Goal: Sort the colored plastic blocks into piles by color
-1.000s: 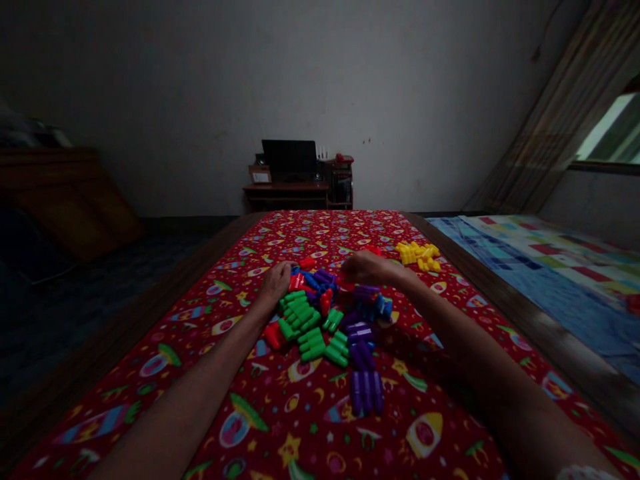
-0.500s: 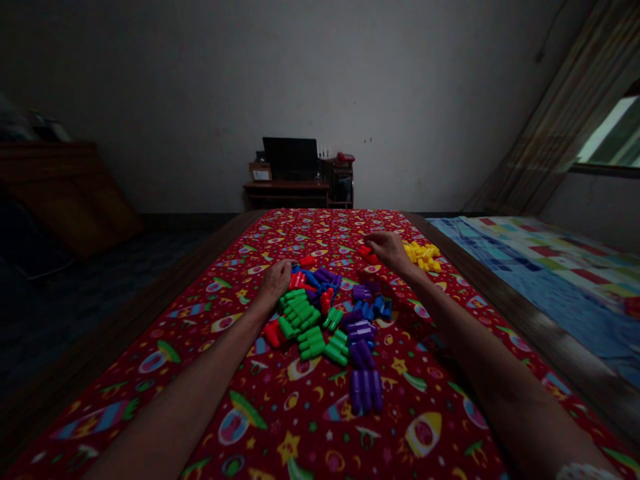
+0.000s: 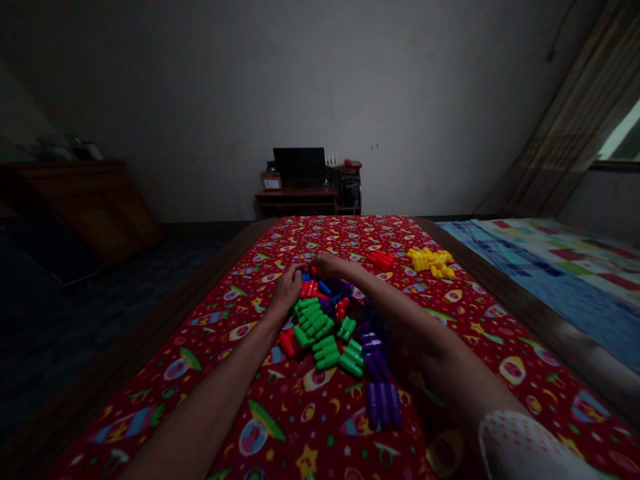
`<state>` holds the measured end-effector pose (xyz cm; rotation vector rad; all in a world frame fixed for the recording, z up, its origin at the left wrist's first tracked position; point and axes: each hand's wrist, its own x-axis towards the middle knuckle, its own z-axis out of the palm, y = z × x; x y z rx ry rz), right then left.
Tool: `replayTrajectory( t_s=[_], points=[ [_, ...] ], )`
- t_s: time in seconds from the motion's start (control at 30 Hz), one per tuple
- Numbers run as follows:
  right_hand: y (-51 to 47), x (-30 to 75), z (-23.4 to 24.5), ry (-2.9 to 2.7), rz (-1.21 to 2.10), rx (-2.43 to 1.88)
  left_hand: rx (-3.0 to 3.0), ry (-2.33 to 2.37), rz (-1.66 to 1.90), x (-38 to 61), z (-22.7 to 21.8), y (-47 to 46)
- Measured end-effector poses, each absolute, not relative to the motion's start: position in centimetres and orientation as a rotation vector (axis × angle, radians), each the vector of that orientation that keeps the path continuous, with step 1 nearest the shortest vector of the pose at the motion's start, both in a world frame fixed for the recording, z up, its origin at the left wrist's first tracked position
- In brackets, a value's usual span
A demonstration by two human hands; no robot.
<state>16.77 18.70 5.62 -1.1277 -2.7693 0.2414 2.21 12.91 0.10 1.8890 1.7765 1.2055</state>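
At the far left edge of a mixed pile of plastic building blocks, my left hand (image 3: 289, 287) rests with its fingers curled; what they hold, if anything, is hidden. My right hand (image 3: 329, 265) reaches over the back of the pile, its fingers closed on a red block (image 3: 314, 271). Between the hands lies a blue block (image 3: 305, 276). Below them are more red blocks (image 3: 309, 289) and several green blocks (image 3: 315, 321). Purple blocks (image 3: 384, 405) run down the right side, partly shaded by my right forearm.
A small group of red blocks (image 3: 381, 261) lies beyond my right forearm, with yellow blocks (image 3: 430, 260) farther right. A red patterned cloth (image 3: 280, 440) covers the table. A desk with a monitor (image 3: 300, 167) stands by the wall; a bed (image 3: 565, 260) is at right.
My right hand has moved left from the separate red blocks to the back of the mixed pile, leaving red blocks beside the yellow ones. My left hand stays at the pile's edge.
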Motion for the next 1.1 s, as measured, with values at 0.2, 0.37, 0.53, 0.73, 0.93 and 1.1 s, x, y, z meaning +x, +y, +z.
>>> replayTrajectory(
  t_s=[0.2,0.37,0.53,0.73,0.93,1.1],
  points=[
    [19.2,21.2,5.2,-2.360,0.111,-1.284,1.882,1.736,1.230,2.1,-0.2,12.8],
    [20.4,29.8,6.8,-1.930,0.079,-1.547,1.883,1.732,1.225,2.2,-0.2,13.0],
    [20.7,34.1,5.2,-1.915,0.020,-1.757,1.911,1.764,1.181,2.1,0.1,13.0],
    [20.3,33.3,4.7,-1.997,0.072,-1.732,1.933,1.762,1.166,2.0,0.0,12.9],
    [17.3,29.7,10.1,-2.080,0.091,-1.561,1.939,1.763,1.188,1.9,-0.3,13.2],
    [10.3,24.2,11.8,-2.909,0.531,-1.267,1.928,1.761,1.198,2.0,-0.4,13.3]
  ],
)
